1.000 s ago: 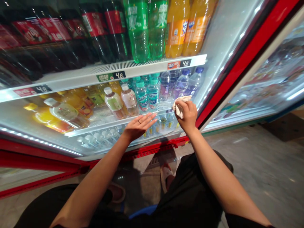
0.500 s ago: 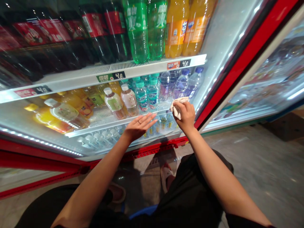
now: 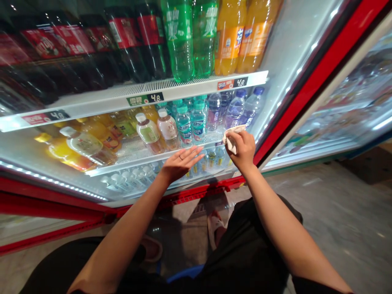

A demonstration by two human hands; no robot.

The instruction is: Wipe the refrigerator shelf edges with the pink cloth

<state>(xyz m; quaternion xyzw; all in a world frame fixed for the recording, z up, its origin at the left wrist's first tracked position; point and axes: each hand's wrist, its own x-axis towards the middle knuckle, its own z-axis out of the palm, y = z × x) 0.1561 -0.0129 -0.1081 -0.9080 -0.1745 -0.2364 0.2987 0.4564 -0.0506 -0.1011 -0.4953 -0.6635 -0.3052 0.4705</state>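
Right hand (image 3: 242,148): it is gripping the white cloth (image 3: 231,145) between bent fingers.
Cloth position: it is sitting near the shelf edge (image 3: 122,164), before the purple-capped bottles (image 3: 235,109).
Left hand (image 3: 180,160): it is extending flat, gripping nothing; whether it is touching the shelf, I cannot tell.
Careful handling: pressing lightly and moving slowly, I think, is protecting the bottles from knocks.

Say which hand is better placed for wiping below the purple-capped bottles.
Probably the right hand: it grips the pale cloth near those bottles; the left hand, farther left, shows no cloth.
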